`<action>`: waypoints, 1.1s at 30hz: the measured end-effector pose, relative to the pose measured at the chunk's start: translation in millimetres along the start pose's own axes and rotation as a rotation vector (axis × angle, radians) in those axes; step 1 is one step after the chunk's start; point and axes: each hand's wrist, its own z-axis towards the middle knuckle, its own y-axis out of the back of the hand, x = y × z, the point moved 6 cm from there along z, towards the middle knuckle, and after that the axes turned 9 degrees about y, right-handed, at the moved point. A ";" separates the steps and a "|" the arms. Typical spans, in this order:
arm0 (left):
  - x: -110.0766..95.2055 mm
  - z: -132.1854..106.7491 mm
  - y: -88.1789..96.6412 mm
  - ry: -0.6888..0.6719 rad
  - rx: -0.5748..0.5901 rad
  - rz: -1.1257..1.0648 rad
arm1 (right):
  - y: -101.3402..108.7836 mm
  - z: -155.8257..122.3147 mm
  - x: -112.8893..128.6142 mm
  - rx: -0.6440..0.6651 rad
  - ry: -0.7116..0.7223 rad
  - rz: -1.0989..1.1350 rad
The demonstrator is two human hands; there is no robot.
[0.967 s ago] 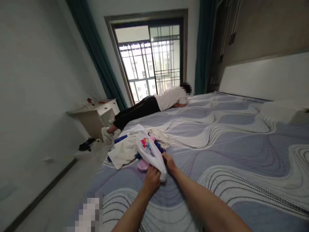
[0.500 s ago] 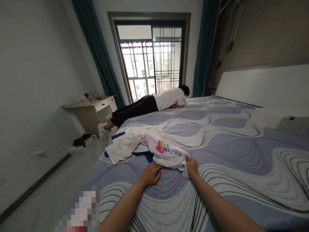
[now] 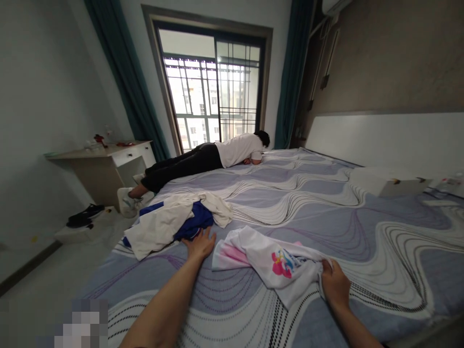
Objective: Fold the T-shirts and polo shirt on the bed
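My right hand [image 3: 335, 285] is closed on one end of a white T-shirt [image 3: 253, 246] with pink parts and a colourful print. The shirt stretches leftward, bunched, across the patterned bedsheet. My left hand [image 3: 200, 241] rests with fingers spread at the near edge of a clothes pile, touching or just beside its blue cloth [image 3: 197, 218]. Cream-white garments [image 3: 159, 229] make up the rest of that heap, crumpled near the bed's left side. A gap of bare sheet separates the T-shirt from the pile.
A person [image 3: 235, 150] in a white top and black trousers lies face down across the far side of the bed [image 3: 308, 208]. Beyond the left edge stand a desk [image 3: 97, 164] and dark shoes [image 3: 85, 216]. A white nightstand [image 3: 391, 181] is at the right.
My right hand has pulled the T-shirt rightward and nearer, off the clothes pile. My left hand has moved left and its fingers have spread. The view has turned slightly right.
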 end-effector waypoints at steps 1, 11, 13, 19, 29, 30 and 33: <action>0.4 4.9 0.9 0.042 -0.009 -0.012 | 2.9 2.0 -2.8 0.000 -0.018 -0.022; -59.7 -74.5 -23.5 -0.472 0.042 -0.192 | -24.5 -0.9 72.6 0.303 0.308 -0.338; -71.9 -102.1 -25.8 -0.495 0.043 -0.345 | -33.5 -6.8 89.7 0.319 0.415 -0.369; -71.0 -156.4 -15.2 -0.420 0.025 -0.620 | -48.3 -31.6 126.8 0.422 0.592 -0.176; 131.5 -234.5 26.4 0.100 -0.170 -0.949 | -7.8 20.0 75.7 0.423 0.376 0.207; 142.8 -240.7 30.1 0.116 -0.173 -0.898 | -8.5 13.4 73.0 0.405 0.397 0.195; 154.3 -248.9 45.3 0.125 -0.275 -0.697 | -9.2 -16.3 68.0 0.279 0.388 0.189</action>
